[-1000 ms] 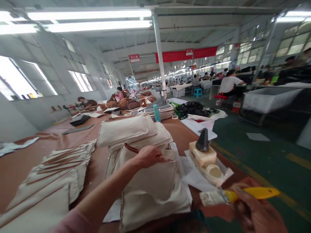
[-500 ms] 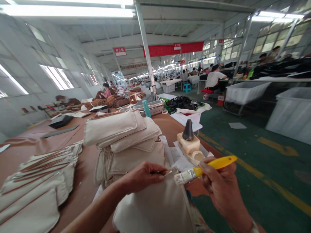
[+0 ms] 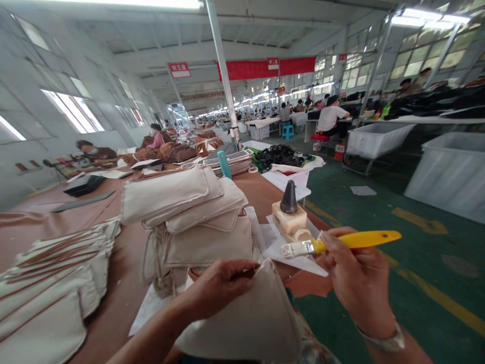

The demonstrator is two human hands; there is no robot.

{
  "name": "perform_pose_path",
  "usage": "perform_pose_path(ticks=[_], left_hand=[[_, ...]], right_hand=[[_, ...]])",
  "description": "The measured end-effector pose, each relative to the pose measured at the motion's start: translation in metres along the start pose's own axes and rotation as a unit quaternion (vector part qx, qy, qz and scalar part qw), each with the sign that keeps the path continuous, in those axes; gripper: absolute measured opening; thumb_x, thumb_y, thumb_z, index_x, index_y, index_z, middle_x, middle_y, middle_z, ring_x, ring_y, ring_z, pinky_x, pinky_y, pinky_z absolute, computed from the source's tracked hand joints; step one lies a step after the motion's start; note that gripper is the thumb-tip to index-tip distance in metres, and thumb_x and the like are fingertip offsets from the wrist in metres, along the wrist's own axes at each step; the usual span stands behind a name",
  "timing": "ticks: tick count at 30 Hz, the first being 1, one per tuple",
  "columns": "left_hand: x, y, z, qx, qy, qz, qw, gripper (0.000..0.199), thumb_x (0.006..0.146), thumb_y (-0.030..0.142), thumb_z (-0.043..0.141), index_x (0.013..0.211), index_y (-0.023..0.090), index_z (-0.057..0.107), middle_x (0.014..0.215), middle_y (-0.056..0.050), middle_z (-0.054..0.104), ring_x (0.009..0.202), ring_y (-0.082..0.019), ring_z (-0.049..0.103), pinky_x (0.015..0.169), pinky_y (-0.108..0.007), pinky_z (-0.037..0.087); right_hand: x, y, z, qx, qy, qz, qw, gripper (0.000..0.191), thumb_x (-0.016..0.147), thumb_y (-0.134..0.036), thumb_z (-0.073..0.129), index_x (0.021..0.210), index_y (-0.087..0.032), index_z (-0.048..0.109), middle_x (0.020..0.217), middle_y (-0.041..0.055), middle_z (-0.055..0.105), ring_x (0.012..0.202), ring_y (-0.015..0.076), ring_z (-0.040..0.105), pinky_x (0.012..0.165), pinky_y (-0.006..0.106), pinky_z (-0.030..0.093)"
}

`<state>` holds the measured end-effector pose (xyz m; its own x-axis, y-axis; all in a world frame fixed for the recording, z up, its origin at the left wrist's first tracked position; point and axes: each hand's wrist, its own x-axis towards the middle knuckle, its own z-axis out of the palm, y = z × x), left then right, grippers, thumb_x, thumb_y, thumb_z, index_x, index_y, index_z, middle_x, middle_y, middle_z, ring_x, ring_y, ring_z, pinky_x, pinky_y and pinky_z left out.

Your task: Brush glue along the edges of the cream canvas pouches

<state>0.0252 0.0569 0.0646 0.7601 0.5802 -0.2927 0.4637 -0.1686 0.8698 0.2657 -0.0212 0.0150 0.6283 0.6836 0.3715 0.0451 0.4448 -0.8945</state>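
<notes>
One pouch (image 3: 246, 326) in hand in front of the stack (image 3: 193, 217) on the bench (image 3: 261, 194), seemingly mid-work: pinching its top edge in fingers of the left hand (image 3: 217, 288), gripping a brush (image 3: 356, 239), just off it, in fingers of the right hand (image 3: 354, 278). Cannot tell finished from waiting in stack or row (image 3: 56, 280).

On the table (image 3: 117, 288), a stack of pouches (image 3: 208, 242) stands between a row of pouches (image 3: 49, 298), left, and a container (image 3: 290, 218) on paper (image 3: 271, 240), right. Behind the stack is a cylinder (image 3: 224, 165); before it — in the left hand (image 3: 215, 290) — another pouch (image 3: 246, 318). A brush (image 3: 364, 239), in the right hand (image 3: 359, 283), is in front of the container.
</notes>
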Motion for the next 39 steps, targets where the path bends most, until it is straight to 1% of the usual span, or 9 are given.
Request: perform_pose_path(ticks=[5, 8, 10, 13, 18, 25, 31, 35, 39], left_hand=[[-0.003, 0.002, 0.004, 0.013, 0.004, 0.006, 1.000, 0.039, 0.090, 0.045, 0.058, 0.106, 0.013, 0.073, 0.090, -0.003, 0.070, 0.084, -0.019, 0.059, 0.071, -0.022, 0.046], [-0.009, 0.002, 0.009, 0.076, 0.012, 0.027, 0.997, 0.030, 0.093, 0.036, 0.054, 0.097, 0.013, 0.074, 0.082, -0.001, 0.068, 0.078, -0.016, 0.059, 0.067, -0.020, 0.044], [-0.013, -0.002, 0.013, 0.148, 0.052, 0.056, 0.986, 0.023, 0.093, 0.027, 0.054, 0.098, 0.016, 0.074, 0.083, -0.001, 0.069, 0.076, -0.014, 0.061, 0.067, -0.019, 0.043], [-0.019, -0.012, 0.017, 0.270, 0.124, 0.134, 0.945, 0.018, 0.094, 0.028, 0.059, 0.106, 0.023, 0.072, 0.087, -0.001, 0.073, 0.076, -0.013, 0.066, 0.067, -0.018, 0.043], [-0.023, -0.017, 0.023, 0.409, 0.185, 0.275, 0.850, 0.039, 0.094, 0.057, 0.054, 0.102, 0.023, 0.070, 0.067, 0.000, 0.065, 0.055, -0.012, 0.059, 0.051, -0.024, 0.032], [-0.026, -0.015, 0.028, 0.500, 0.185, 0.327, 0.780, 0.025, 0.095, 0.043, 0.062, 0.082, 0.022, 0.064, 0.060, 0.005, 0.055, 0.051, -0.010, 0.049, 0.050, -0.032, 0.026], [-0.043, -0.008, 0.030, 0.566, 0.224, 0.421, 0.672, 0.017, 0.091, 0.023, 0.067, 0.104, 0.013, 0.062, 0.059, 0.007, 0.052, 0.049, -0.009, 0.041, 0.048, -0.034, 0.020], [-0.048, -0.003, 0.035, 0.584, 0.247, 0.431, 0.642, 0.013, 0.087, 0.015, 0.070, 0.100, 0.012, 0.066, 0.056, 0.007, 0.054, 0.048, -0.009, 0.044, 0.048, -0.035, 0.020], [-0.048, -0.001, 0.038, 0.579, 0.279, 0.421, 0.640, 0.007, 0.089, 0.013, 0.067, 0.096, 0.013, 0.067, 0.055, 0.007, 0.055, 0.047, -0.009, 0.043, 0.049, -0.035, 0.020]], right_hand=[[-0.011, -0.002, 0.015, -0.061, -0.071, -0.042, 0.995, 0.017, 0.094, -0.033, 0.065, 0.086, -0.018, 0.067, 0.065, 0.0005, 0.057, 0.052, 0.0146, 0.050, 0.049, 0.024, 0.041], [-0.004, 0.006, 0.016, -0.129, -0.064, -0.096, 0.985, 0.020, 0.093, -0.033, 0.065, 0.082, -0.018, 0.068, 0.071, 0.0039, 0.062, 0.060, 0.0178, 0.056, 0.059, 0.028, 0.046], [0.000, 0.009, 0.009, -0.111, -0.042, -0.063, 0.991, 0.021, 0.093, -0.036, 0.066, 0.083, -0.017, 0.068, 0.065, 0.0023, 0.059, 0.054, 0.0161, 0.052, 0.052, 0.026, 0.043], [0.002, 0.009, -0.005, -0.053, -0.009, -0.003, 0.999, 0.023, 0.092, -0.039, 0.070, 0.087, -0.017, 0.067, 0.059, -0.0010, 0.052, 0.048, 0.0140, 0.046, 0.045, 0.024, 0.038], [0.000, 0.001, -0.013, 0.018, 0.003, 0.040, 0.999, 0.024, 0.087, -0.038, 0.076, 0.086, -0.015, 0.068, 0.061, -0.0008, 0.050, 0.048, 0.0122, 0.043, 0.042, 0.022, 0.034], [-0.009, -0.017, -0.008, 0.127, -0.012, 0.135, 0.983, 0.024, 0.081, -0.033, 0.081, 0.080, -0.016, 0.065, 0.056, -0.0028, 0.045, 0.045, 0.0085, 0.037, 0.038, 0.016, 0.028], [-0.016, -0.025, -0.015, 0.136, -0.013, 0.149, 0.979, 0.022, 0.079, -0.031, 0.083, 0.079, -0.016, 0.066, 0.058, -0.0024, 0.046, 0.045, 0.0075, 0.037, 0.037, 0.014, 0.029], [-0.022, -0.027, -0.013, 0.143, -0.039, 0.140, 0.979, 0.018, 0.085, -0.029, 0.079, 0.079, -0.017, 0.067, 0.058, -0.0024, 0.045, 0.046, 0.0081, 0.037, 0.039, 0.015, 0.030], [-0.038, -0.022, -0.007, 0.094, -0.077, 0.100, 0.988, 0.015, 0.091, -0.029, 0.074, 0.081, -0.018, 0.068, 0.065, 0.0002, 0.049, 0.054, 0.0115, 0.043, 0.047, 0.019, 0.037]])
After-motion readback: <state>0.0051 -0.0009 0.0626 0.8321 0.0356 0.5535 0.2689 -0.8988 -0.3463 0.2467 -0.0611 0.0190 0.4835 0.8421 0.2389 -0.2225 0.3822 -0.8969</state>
